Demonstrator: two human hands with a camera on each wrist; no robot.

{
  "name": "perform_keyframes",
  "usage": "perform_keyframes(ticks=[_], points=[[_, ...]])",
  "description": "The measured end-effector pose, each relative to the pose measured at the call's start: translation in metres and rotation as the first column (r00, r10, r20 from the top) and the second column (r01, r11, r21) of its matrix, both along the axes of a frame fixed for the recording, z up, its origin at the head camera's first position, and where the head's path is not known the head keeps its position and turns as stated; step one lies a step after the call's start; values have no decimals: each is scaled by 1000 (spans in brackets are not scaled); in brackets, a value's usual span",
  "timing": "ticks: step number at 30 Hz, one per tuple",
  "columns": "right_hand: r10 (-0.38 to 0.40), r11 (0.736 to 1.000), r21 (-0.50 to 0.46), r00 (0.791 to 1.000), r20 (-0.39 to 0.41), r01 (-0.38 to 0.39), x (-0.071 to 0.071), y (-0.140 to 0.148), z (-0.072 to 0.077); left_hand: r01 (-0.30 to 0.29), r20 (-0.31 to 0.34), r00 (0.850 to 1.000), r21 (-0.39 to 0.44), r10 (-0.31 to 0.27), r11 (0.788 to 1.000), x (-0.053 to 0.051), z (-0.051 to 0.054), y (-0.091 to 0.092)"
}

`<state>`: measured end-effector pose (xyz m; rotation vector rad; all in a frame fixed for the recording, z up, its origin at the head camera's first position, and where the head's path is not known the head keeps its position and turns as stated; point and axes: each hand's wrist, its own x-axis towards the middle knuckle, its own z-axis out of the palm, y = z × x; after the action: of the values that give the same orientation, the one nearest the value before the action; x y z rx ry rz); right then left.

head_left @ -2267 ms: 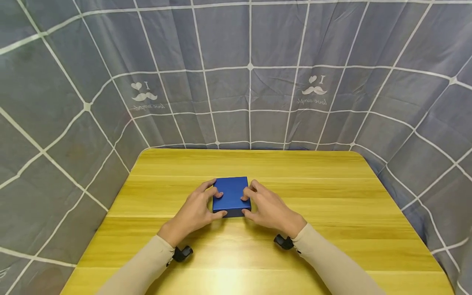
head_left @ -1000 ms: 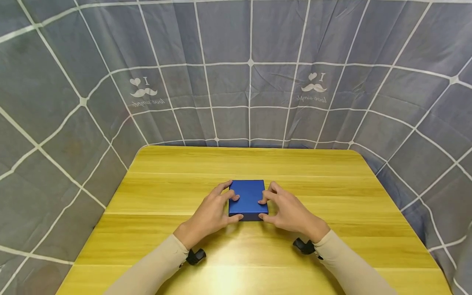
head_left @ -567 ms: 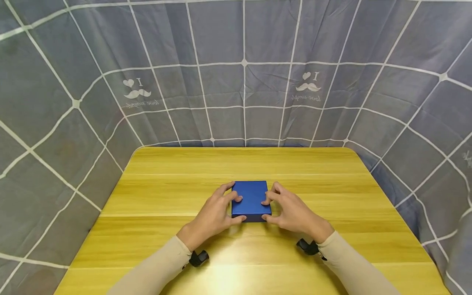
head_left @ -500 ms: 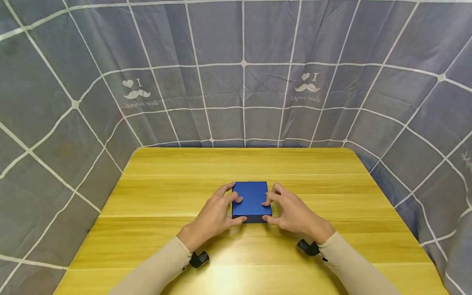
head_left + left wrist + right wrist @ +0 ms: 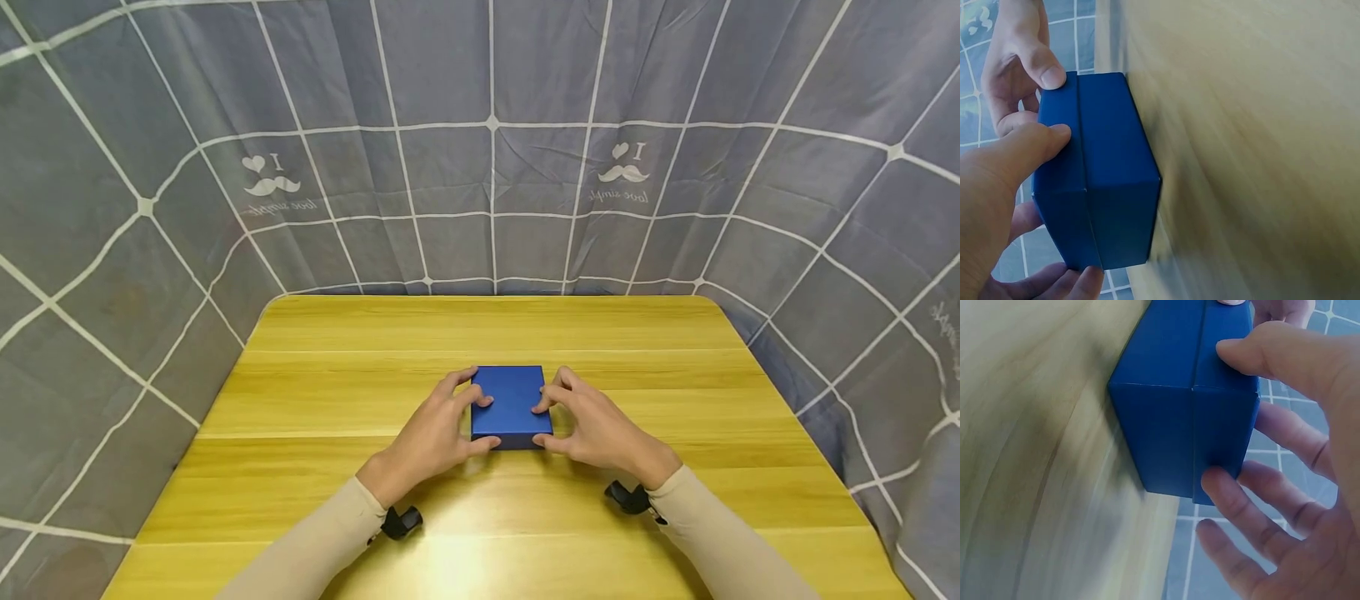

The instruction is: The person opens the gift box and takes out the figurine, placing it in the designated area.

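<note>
1. Blue box [image 5: 513,392] is being held flat on the table [image 5: 337,375], near its middle from left to right.
2. Its left side is being gripped by the left hand [image 5: 431,429], with the thumb on the near face and fingers bent around the lid [image 5: 1063,172].
3. Its right side is being gripped likewise by the right hand [image 5: 603,429].
4. Apparently, a two-sided lid grip is being secured; even, level pressure is probably being called for next.

The blue box [image 5: 1169,419] was cropped at the right wrist view's upper edge, its underside hidden.
</note>
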<state>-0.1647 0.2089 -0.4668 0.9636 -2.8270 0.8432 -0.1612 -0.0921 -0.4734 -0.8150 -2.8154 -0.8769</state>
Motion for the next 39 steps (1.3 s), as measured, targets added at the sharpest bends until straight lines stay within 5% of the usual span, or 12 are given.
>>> perform_keyframes(ticks=[19, 25, 39], points=[[21, 998, -58, 979, 203, -9, -17, 11, -7, 105, 209, 970, 102, -124, 989, -24, -5, -24], [32, 999, -40, 967, 253, -23, -19, 11, -11, 144, 236, 957, 112, -167, 983, -25, -8, -23], [49, 997, -70, 955, 292, -30, -19, 11, -9, 145, 234, 958, 95, -164, 985, -22, -3, -20]])
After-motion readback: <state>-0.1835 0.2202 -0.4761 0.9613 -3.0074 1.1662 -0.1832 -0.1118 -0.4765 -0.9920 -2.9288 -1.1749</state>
